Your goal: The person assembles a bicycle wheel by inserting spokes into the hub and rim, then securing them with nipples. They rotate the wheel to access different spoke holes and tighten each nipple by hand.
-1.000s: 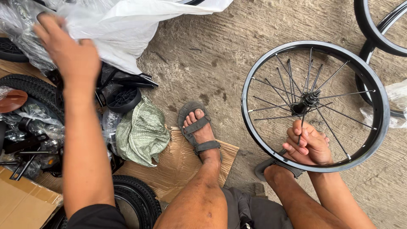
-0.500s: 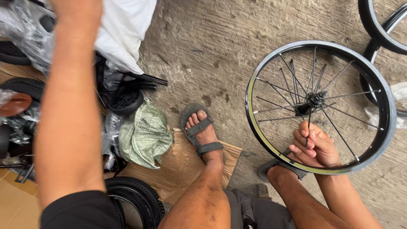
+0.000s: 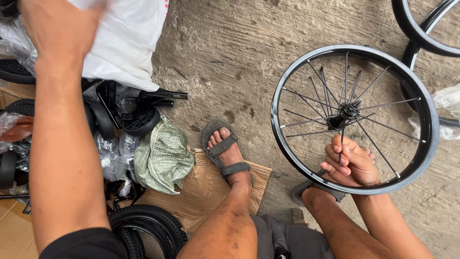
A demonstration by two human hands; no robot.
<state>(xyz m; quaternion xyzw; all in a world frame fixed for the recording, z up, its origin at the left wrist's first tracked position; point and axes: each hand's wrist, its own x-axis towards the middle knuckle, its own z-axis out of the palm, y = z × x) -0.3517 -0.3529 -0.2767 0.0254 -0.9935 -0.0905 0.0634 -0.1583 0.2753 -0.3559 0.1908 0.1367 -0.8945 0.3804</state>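
Two hands apart: your right hand (image 3: pixel 352 163) clenches a spoke of the wheel (image 3: pixel 354 117), your left hand (image 3: pixel 60 29) reaches the white bag (image 3: pixel 127 43), grip unclear.

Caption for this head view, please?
Right hand grips a spoked wheel; left hand reaches a white bag.

Left hand (image 3: pixel 60 29) blurred, fingers cropped
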